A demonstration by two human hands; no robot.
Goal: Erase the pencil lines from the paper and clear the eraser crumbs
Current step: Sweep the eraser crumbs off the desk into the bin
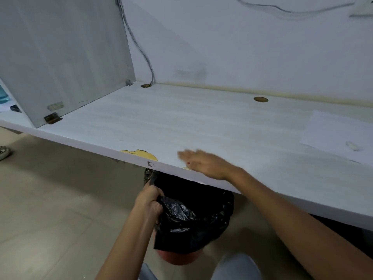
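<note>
holding a bin bag under the desk edge, right hand flat above it

gripping the rim of the black bin bag with the left hand, fingers curled tight round a bunch of the plastic, just below the front edge of the desk. holding the bag's mouth open under that edge, its far side tucked out of sight beneath the board. lining a reddish bin with it, only the bin's lower curve showing, above the tiled floor.

resting the right hand flat on the desk right at the front edge, almost straight above the bag's mouth, fingers straight and pointing left, blurred, holding nothing.

working well apart from the paper, lying at the far right of the desk beyond the right forearm, and carrying a small pale eraser on its near part, touching neither hand. failing to make out any pencil lines on the sheet, or any crumbs near the right hand: too pale and too small to tell.

reaching just right of a chipped yellowish patch on the desk's front edge. facing two round cable holes along the back, by the wall, with a grey cable dropping into the left one. sitting or crouching with knees in pale trousers at the bottom, beside the bin.
</note>
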